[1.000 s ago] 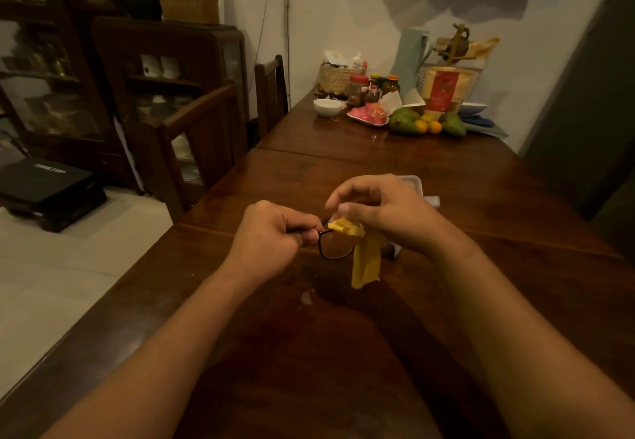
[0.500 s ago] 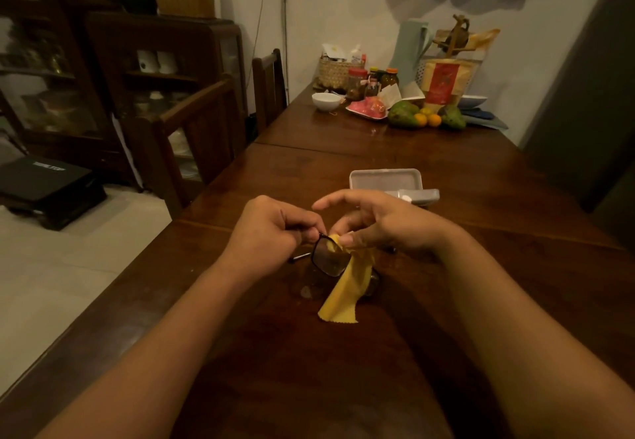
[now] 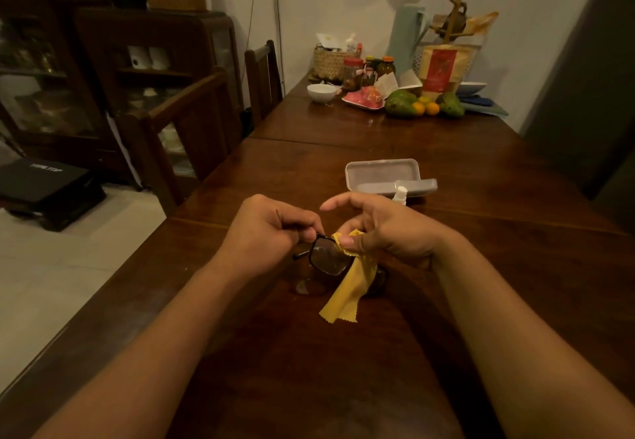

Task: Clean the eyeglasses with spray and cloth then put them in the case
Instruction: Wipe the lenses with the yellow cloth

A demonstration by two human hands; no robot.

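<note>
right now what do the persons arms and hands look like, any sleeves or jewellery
Both forearms are bare up to the bottom edge of the picture, with no sleeves in view. The left hand and the right hand wear no gloves, and no rings, watch or bracelets show on the sides that face the camera. No markings are visible in the dim light.

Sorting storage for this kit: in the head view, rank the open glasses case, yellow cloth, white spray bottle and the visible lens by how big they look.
1. glasses case
2. yellow cloth, nearer the camera and partly bunched, so unsure against the case
3. lens
4. spray bottle, mostly hidden behind the right hand
</note>
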